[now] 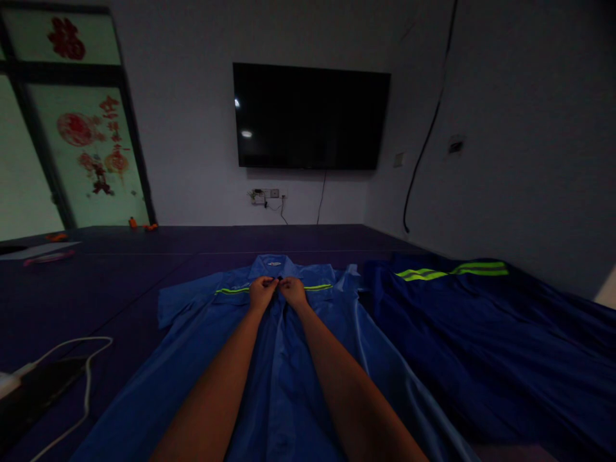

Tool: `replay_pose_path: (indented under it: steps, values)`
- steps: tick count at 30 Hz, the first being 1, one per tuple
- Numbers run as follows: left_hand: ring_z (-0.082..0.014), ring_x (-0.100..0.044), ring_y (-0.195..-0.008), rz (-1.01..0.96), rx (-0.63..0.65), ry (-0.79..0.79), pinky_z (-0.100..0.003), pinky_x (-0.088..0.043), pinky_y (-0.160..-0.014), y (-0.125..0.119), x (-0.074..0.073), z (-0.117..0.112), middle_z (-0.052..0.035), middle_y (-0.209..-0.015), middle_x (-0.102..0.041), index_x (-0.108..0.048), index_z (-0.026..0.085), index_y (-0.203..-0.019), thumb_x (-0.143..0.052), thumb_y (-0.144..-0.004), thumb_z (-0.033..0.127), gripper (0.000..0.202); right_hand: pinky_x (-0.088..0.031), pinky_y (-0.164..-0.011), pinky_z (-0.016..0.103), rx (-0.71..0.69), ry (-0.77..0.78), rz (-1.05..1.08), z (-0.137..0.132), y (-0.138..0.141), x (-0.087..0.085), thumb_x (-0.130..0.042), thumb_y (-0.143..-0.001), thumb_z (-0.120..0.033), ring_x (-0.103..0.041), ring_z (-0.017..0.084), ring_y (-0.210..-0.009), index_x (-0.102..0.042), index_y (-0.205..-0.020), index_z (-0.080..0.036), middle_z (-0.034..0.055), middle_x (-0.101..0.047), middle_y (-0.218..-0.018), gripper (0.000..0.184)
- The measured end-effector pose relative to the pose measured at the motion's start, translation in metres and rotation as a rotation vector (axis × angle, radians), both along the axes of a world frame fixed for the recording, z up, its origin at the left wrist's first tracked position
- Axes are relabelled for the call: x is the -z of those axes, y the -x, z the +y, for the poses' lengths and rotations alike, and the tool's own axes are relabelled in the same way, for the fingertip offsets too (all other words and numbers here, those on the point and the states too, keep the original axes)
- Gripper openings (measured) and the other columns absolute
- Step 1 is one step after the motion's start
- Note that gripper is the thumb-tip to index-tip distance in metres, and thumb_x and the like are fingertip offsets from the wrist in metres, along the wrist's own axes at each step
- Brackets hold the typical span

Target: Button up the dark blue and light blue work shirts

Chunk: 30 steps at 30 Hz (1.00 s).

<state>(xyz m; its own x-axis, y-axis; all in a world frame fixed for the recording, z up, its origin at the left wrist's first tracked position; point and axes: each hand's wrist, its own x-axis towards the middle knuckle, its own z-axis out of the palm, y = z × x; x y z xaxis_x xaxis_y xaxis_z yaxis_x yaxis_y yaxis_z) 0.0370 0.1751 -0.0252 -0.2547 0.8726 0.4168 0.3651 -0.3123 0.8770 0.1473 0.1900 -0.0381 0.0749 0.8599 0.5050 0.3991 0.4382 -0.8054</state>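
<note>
A blue short-sleeved work shirt (192,343) lies spread out in front of me, its collar at the far end and a yellow-green stripe across the chest. Both my hands meet at the front opening just below the collar. My left hand (262,292) is closed, its fingertips pinching the left edge of the opening. Opposite it, my right hand (293,292) pinches the right edge, the fingertips of both hands almost touching. A small dark spot shows between them; whether it is a button or a fold I cannot tell.
To the right lies a darker blue garment (447,321) with yellow-green bands. A white cable (87,378) and a dark flat object (45,398) are at the near left. Small orange items (151,227) lie far left on the dark surface (120,276). A television (312,117) hangs on the wall.
</note>
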Motion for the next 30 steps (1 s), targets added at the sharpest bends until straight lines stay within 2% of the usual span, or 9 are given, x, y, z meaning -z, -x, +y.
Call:
replay_pose_path:
  steps: [7, 15, 25, 30]
  values:
    - [-0.0096, -0.055, -0.046, -0.037, 0.008, 0.015, -0.019, -0.041, -0.046, 0.0001, 0.0020, 0.0002, -0.0006, -0.058, -0.061, -0.062, 0.011, -0.089, -0.056, -0.069, 0.020, 0.023, -0.041, -0.052, 0.021, 0.006, 0.010, -0.015, -0.0019, 0.0007, -0.0003, -0.055, -0.061, -0.016, -0.058, 0.014, -0.055, -0.063, -0.063, -0.016, 0.0022, -0.064, -0.059, 0.008]
    - [-0.0089, -0.056, -0.049, -0.046, 0.007, 0.010, -0.018, -0.042, -0.049, 0.0021, 0.0032, 0.0036, -0.0007, -0.059, -0.062, -0.062, 0.012, -0.090, -0.053, -0.066, 0.010, 0.026, -0.041, -0.051, 0.021, 0.018, 0.032, -0.043, -0.0024, 0.0012, -0.0005, -0.057, -0.061, -0.016, -0.058, 0.014, -0.055, -0.064, -0.066, -0.015, 0.0019, -0.064, -0.059, 0.008]
    - [-0.0105, -0.056, -0.052, -0.066, 0.009, -0.014, -0.019, -0.041, -0.051, 0.0039, 0.0066, 0.0082, -0.0009, -0.059, -0.063, -0.064, 0.012, -0.087, -0.054, -0.063, 0.008, 0.026, -0.041, -0.051, 0.019, 0.049, 0.069, -0.082, -0.0022, 0.0024, -0.0001, -0.056, -0.063, -0.015, -0.058, 0.012, -0.055, -0.065, -0.070, -0.015, 0.0009, -0.064, -0.062, 0.011]
    - [-0.0102, -0.056, -0.050, -0.086, 0.013, -0.027, -0.019, -0.041, -0.050, 0.0038, 0.0070, 0.0086, -0.0002, -0.057, -0.062, -0.064, 0.012, -0.087, -0.054, -0.063, 0.008, 0.026, -0.041, -0.049, 0.019, 0.084, 0.077, -0.097, -0.0038, 0.0030, -0.0023, -0.059, -0.064, -0.019, -0.058, 0.012, -0.054, -0.065, -0.074, -0.014, 0.0014, -0.064, -0.061, 0.013]
